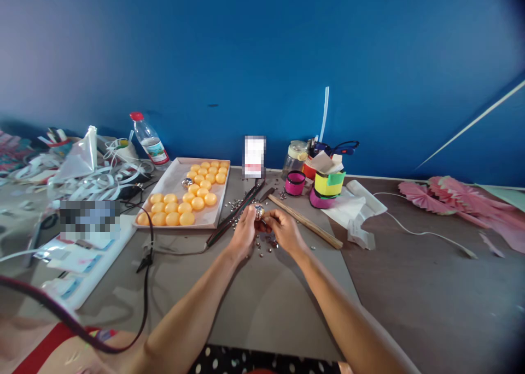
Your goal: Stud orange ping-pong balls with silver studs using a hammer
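Observation:
My left hand [245,233] is closed around a small ball [259,212] whose visible side is dotted with shiny bits. My right hand [284,231] has its fingers pinched together against the ball's right side; whatever is between them is too small to make out. Under and around both hands lie loose shiny studs [261,247] on the grey mat [262,314]. Left of my hands, a shallow white tray [211,219] holds several plain orange balls [172,219] and one ball covered in silver bits [187,182]. A hammer [305,221] with a wooden handle lies just right of my hands.
A phone [254,158] stands against the blue wall. Behind the hammer are a magenta band [294,183], a glass jar [294,158] and a yellow band [328,185]. A bottle [151,141], tangled white strips [77,177] and a dark cable [148,297] occupy the left. Pink folded paper [455,199] lies right.

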Demonstrator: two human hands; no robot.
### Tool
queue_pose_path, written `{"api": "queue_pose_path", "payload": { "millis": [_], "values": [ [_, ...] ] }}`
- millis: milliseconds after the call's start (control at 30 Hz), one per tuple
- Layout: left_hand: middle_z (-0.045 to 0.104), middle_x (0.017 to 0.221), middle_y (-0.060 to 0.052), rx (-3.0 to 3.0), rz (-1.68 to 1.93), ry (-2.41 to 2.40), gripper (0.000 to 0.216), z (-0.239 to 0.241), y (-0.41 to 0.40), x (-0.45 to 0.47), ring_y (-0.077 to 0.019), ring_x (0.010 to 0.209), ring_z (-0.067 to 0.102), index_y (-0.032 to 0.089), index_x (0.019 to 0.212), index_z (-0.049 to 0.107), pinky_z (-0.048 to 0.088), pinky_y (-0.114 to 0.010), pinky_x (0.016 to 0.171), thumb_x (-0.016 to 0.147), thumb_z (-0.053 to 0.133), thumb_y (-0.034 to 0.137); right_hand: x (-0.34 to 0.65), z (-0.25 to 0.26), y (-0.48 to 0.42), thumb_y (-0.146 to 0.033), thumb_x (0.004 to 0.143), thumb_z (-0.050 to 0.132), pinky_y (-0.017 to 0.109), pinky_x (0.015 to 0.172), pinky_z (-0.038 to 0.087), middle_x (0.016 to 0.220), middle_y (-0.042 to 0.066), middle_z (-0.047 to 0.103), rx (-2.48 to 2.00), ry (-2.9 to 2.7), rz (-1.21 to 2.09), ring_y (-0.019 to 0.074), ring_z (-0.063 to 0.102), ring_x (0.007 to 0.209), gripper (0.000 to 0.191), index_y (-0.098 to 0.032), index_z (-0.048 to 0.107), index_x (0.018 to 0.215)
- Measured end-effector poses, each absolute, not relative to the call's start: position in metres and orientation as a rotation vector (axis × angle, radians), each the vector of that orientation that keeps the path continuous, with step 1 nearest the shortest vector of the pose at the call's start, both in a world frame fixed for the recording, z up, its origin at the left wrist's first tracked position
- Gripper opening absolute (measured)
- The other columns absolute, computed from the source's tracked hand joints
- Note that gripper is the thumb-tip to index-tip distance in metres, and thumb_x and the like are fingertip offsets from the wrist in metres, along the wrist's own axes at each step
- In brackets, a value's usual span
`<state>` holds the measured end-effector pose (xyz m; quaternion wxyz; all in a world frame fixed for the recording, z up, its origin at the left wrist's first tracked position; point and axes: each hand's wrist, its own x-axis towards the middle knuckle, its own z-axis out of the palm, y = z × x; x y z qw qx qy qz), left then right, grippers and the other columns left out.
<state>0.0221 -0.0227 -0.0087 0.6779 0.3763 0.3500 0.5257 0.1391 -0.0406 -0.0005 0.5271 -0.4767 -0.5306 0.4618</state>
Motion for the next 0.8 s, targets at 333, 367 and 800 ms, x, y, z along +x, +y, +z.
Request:
{"api": "queue_pose_path", "payload": {
  "millis": [333, 367, 800],
  "values": [
    [0.048, 0.064, 0.003, 1.131, 1.243, 0.94, 0.053, -0.008, -0.029, 0.024, -0.0096, 0.05, 0.046, 0.018, 0.085, 0.048, 0.039, -0.024, 0.047, 0.076, 0.048, 0.07, 0.134, 0.004, -0.044, -0.039, 0.076, 0.056, 0.025, 0.049, 0.037, 0.052, -0.003, 0.054, -1.227, -1.244, 1.096, 0.0121, 0.048, 0.049, 0.022, -0.021, 0.049, 0.065],
    [0.047, 0.064, 0.004, 1.137, 1.246, 0.936, 0.053, -0.007, -0.03, 0.025, -0.0092, 0.049, 0.045, 0.018, 0.085, 0.048, 0.038, -0.024, 0.046, 0.076, 0.049, 0.07, 0.133, 0.003, -0.044, -0.04, 0.076, 0.056, 0.025, 0.048, 0.037, 0.052, -0.003, 0.054, -1.242, -1.231, 1.095, 0.0121, 0.048, 0.048, 0.023, -0.021, 0.048, 0.066],
    [0.057, 0.065, -0.001, 0.837, 1.202, 0.821, 0.052, -0.004, -0.02, 0.018, -0.011, 0.051, 0.049, 0.016, 0.078, 0.055, 0.036, -0.024, 0.049, 0.077, 0.051, 0.067, 0.164, -0.006, -0.035, -0.024, 0.079, 0.054, 0.03, 0.078, 0.043, 0.091, 0.009, 0.063, -1.565, -1.701, 0.539, 0.0187, 0.057, 0.082, 0.02, -0.015, 0.064, 0.094]
  ]
}}
